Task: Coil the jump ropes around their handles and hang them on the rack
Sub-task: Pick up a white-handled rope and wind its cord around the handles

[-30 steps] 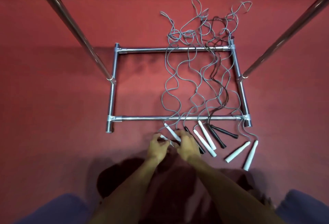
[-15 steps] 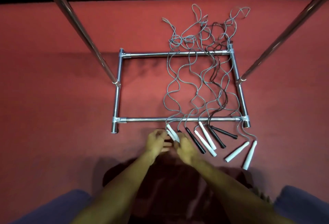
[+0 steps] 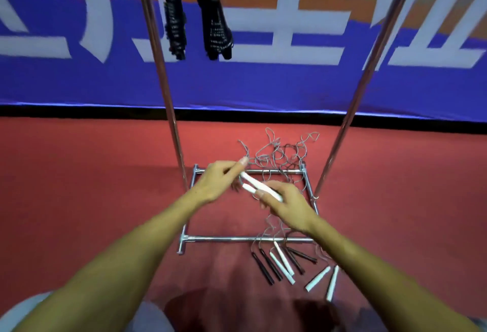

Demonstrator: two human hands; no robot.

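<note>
While the person's knees are showing at the bottom edge, black and white jump-rope handles (image 3: 283, 263) are lying in a loose fan on the red floor (image 3: 79, 200), just in front of the near bar of the rack base (image 3: 237, 239). Their grey and black cords (image 3: 279, 155) are trailing over that bar, across the base frame and past its far bar in a tangle. Above the frame, the right hand (image 3: 286, 200) is gripping a pair of white handles (image 3: 259, 186) side by side, fingers curled round them. The left hand (image 3: 218, 180) is pinching the grey cord beside the handles' far tips, thumb extended. Two rack uprights (image 3: 168, 110) are rising on either side. Farther up, two coiled black ropes (image 3: 195, 15) are hanging from the rack, before a blue banner (image 3: 263, 84).
</note>
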